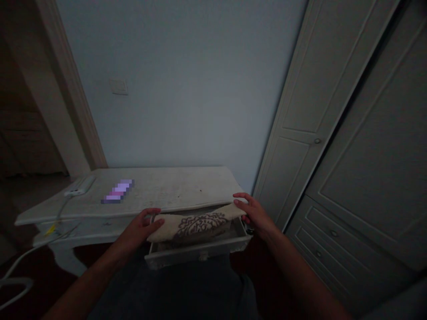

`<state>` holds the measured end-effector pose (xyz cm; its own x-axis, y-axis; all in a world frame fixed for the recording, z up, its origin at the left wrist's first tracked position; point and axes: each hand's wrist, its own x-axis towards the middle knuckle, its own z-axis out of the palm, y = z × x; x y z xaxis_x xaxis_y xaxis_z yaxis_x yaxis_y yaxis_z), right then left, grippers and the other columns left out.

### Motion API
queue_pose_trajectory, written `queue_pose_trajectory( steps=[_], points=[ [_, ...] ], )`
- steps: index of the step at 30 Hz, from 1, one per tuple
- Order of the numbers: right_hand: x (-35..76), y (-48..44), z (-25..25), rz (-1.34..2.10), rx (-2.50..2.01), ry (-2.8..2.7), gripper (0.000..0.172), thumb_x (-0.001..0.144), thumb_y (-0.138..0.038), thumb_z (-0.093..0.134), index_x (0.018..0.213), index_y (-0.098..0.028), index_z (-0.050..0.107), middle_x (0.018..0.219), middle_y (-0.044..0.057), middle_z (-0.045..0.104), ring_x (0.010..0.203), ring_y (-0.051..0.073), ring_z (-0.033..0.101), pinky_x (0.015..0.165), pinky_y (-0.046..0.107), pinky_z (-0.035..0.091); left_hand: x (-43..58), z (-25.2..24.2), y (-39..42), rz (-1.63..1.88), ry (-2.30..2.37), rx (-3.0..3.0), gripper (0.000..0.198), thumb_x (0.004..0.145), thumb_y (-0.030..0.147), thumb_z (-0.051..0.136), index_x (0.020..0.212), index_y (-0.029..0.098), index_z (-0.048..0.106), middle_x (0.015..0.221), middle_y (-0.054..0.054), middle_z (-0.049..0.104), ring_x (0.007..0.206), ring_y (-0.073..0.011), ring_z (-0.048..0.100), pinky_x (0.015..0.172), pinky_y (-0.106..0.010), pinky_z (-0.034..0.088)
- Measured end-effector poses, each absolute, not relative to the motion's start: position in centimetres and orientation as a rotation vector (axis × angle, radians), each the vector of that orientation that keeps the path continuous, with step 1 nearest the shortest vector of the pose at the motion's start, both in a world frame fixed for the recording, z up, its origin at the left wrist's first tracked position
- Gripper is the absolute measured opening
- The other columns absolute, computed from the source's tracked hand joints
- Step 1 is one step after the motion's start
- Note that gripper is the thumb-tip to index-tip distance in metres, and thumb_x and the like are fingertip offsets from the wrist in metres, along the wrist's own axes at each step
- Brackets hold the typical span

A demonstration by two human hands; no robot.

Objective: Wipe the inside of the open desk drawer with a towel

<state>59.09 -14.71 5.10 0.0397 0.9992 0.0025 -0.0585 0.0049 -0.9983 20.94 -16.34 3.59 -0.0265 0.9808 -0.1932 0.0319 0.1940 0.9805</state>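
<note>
At lower centre, the left hand (147, 224) and right hand (252, 210) pinch a beige, dark-patterned cloth (202, 225), unreleased, over the already-open white wooden drawer (180, 258).

Shows dim, cool light, palest on the wall (207, 98); darkens to near black beneath the worktop (180, 184); softens fine detail; slants the wardrobe (367, 151) at right; pixelates a bright violet patch (118, 192) at left.

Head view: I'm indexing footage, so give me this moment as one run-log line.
left hand: holding patterned cloth by left end | right hand: holding right end | cloth position: over open drawer of white table
</note>
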Motion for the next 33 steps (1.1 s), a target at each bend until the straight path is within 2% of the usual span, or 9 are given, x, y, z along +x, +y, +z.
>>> queue_pose_trajectory(
  steps=[4,7,13,18,21,25,27,31,33],
  points=[
    [59.4,-17.9,1.9,1.282,-1.250,-1.210,0.088,0.072,-0.057,0.090,0.145,-0.021,0.057,0.072,-0.003,0.067,0.049,0.012,0.057,0.041,0.021,0.039,19.6,0.5,-19.1,1.046,1.428,1.069,0.085,0.058,0.066,0.095,0.124,0.026,0.061,0.090,-0.006,0.081,0.075,-0.0306,0.078,0.063,-0.037,0.060],
    [60.1,-21.0,-1.4,1.419,-1.324,-1.224,0.099,0.073,-0.059,0.089,0.153,-0.018,0.048,0.076,-0.001,0.071,0.049,0.013,0.059,0.042,0.023,0.042,18.6,-3.2,-22.3,1.015,1.472,1.074,0.076,0.057,0.076,0.091,0.107,0.027,0.064,0.081,-0.004,0.081,0.069,-0.0297,0.077,0.059,-0.034,0.059],
    [61.1,-23.4,-4.4,1.658,-1.346,-1.430,0.077,0.070,-0.049,0.089,0.134,-0.018,0.060,0.084,0.000,0.075,0.052,0.012,0.063,0.045,0.022,0.045,19.2,-7.5,-27.0,1.000,1.460,1.074,0.069,0.058,0.089,0.081,0.089,0.029,0.070,0.071,-0.001,0.079,0.063,-0.0269,0.075,0.058,-0.032,0.058],
    [61.0,-22.9,-5.8,1.576,-1.429,-1.339,0.067,0.066,-0.057,0.089,0.114,-0.020,0.061,0.078,-0.002,0.073,0.050,0.013,0.061,0.046,0.023,0.044,20.9,-7.2,-28.0,1.089,1.470,1.035,0.059,0.055,0.085,0.085,0.076,0.030,0.073,0.083,-0.001,0.080,0.091,-0.0338,0.077,0.079,-0.037,0.065],
    [61.1,-22.5,-5.8,1.555,-1.454,-1.220,0.064,0.065,-0.061,0.091,0.106,-0.020,0.062,0.078,-0.002,0.072,0.051,0.012,0.061,0.047,0.022,0.043,21.7,-6.2,-27.8,1.182,1.486,0.738,0.064,0.051,0.074,0.093,0.098,0.033,0.077,0.110,-0.002,0.082,0.116,-0.0370,0.074,0.089,-0.041,0.065],
    [61.1,-21.6,-2.8,1.670,-1.223,-1.069,0.051,0.068,-0.050,0.096,0.095,-0.017,0.068,0.085,0.004,0.073,0.067,0.013,0.068,0.060,0.022,0.053,21.6,-2.3,-25.7,1.228,1.357,0.576,0.064,0.068,0.063,0.092,0.123,0.035,0.071,0.128,-0.003,0.077,0.118,-0.0301,0.074,0.086,-0.037,0.066],
    [61.1,-20.8,-0.4,1.638,-1.115,-0.982,0.046,0.067,-0.042,0.098,0.093,-0.018,0.069,0.086,0.003,0.073,0.070,0.013,0.069,0.063,0.021,0.055,21.4,0.6,-23.7,1.259,1.269,0.650,0.056,0.069,0.057,0.094,0.115,0.032,0.073,0.121,-0.003,0.078,0.113,-0.0275,0.075,0.086,-0.033,0.066],
    [60.7,-17.9,5.0,1.441,-1.027,-0.878,0.050,0.065,-0.037,0.101,0.103,-0.025,0.071,0.080,-0.004,0.070,0.055,0.007,0.058,0.048,0.015,0.047,21.7,6.0,-18.3,1.372,1.124,0.879,0.043,0.068,0.050,0.097,0.094,0.023,0.076,0.100,-0.003,0.079,0.096,-0.0216,0.076,0.077,-0.025,0.065],
    [60.1,-15.5,7.8,1.345,-0.978,-0.944,0.045,0.064,-0.038,0.101,0.095,-0.024,0.070,0.075,-0.004,0.067,0.053,0.006,0.056,0.047,0.015,0.046,22.3,8.4,-15.1,1.481,1.092,0.906,0.033,0.073,0.041,0.095,0.086,0.018,0.075,0.093,-0.004,0.077,0.088,-0.0189,0.074,0.071,-0.022,0.064]
  ],
)
